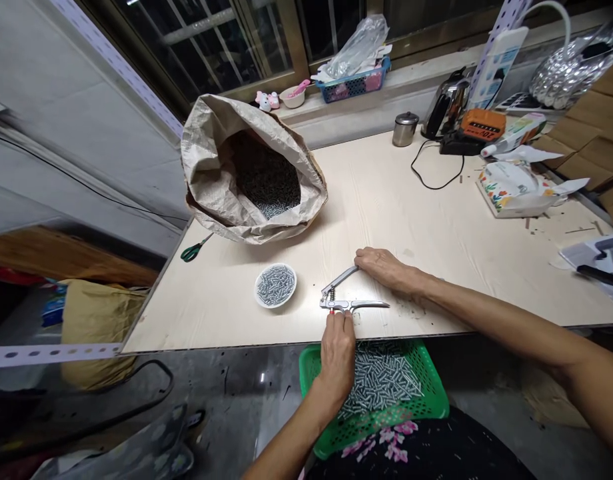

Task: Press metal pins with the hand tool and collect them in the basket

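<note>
My right hand (384,269) is closed around the end of the raised upper handle of a silver spring-loaded lever tool (342,277). That tool stands near the table's front edge, its two arms apart. Just below its lower arm, my left hand (338,353) has its fingertips pinched together. A small red tip shows there; what the fingers hold is too small to make out. To the left sits a white bowl (276,307) full of small metal pins. Under the table edge, on the lap, a green basket (435,383) holds many longer silver metal pieces (384,380).
A large paper-lined sack (206,143) of small metal parts stands open behind the bowl. Green-handled scissors (191,252) lie at the left edge. At the back right are a metal canister (405,129), a kettle (444,103), an orange battery (483,125) and a tissue pack (516,190).
</note>
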{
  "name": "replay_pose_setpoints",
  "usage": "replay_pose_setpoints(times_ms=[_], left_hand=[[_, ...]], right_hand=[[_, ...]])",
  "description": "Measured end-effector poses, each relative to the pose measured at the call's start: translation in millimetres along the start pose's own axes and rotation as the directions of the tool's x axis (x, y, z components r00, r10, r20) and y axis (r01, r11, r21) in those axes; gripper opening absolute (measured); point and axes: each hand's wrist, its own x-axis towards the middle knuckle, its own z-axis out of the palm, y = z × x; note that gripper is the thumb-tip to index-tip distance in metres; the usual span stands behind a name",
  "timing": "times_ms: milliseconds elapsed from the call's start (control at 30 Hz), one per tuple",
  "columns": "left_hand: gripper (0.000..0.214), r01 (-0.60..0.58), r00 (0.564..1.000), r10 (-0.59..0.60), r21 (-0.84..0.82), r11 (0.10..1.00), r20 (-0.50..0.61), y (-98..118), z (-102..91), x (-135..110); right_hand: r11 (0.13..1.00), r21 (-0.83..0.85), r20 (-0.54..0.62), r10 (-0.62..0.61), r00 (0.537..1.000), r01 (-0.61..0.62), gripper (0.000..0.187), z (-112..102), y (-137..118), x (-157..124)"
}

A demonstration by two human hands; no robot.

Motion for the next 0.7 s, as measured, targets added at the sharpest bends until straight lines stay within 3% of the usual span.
replay_pose_setpoints(times_ms=[67, 233, 300, 367, 433, 533, 700], left_hand=[[0.035, -0.014, 1.000, 0.014, -0.014, 1.000, 0.009, 1, 1.2, 0], [0.029, 0.001, 0.998, -0.012, -0.179, 0.984, -0.057, -9, -6.6, 0], [0.021, 0.067, 0.989, -0.100, -0.266, 0.962, -0.112, -19, -17.1, 2], [0.021, 0.212, 0.963, -0.248, -0.277, 0.937, -0.102, -32, -28.3, 7], [0.027, 0.362, 0.931, -0.364, -0.225, 0.904, 0.034, -42, -36.5, 14], [0.031, 0.496, 0.844, -0.435, -0.149, 0.855, 0.313, -50, -40.8, 28], [0.027, 0.496, 0.734, -0.388, -0.051, 0.867, 0.557, -53, -42.3, 55]], right_hand=[[0.999, -0.005, 0.013, -0.035, 0.999, 0.036, 0.025, -3, 2, 8], [0.999, 0.002, -0.010, 0.036, 0.999, -0.036, 0.017, -15, -9, 8], [0.997, 0.059, -0.040, 0.044, 0.998, -0.042, 0.011, -20, -19, -8], [0.991, 0.134, -0.025, 0.020, 0.999, -0.016, 0.014, -23, -29, -28], [0.983, 0.181, 0.039, 0.004, 0.999, -0.011, 0.016, -21, -38, -47], [0.978, 0.209, 0.088, 0.007, 0.996, -0.025, 0.014, -9, -46, -64], [0.988, 0.146, 0.030, 0.053, 0.998, -0.057, 0.012, 9, -49, -65]])
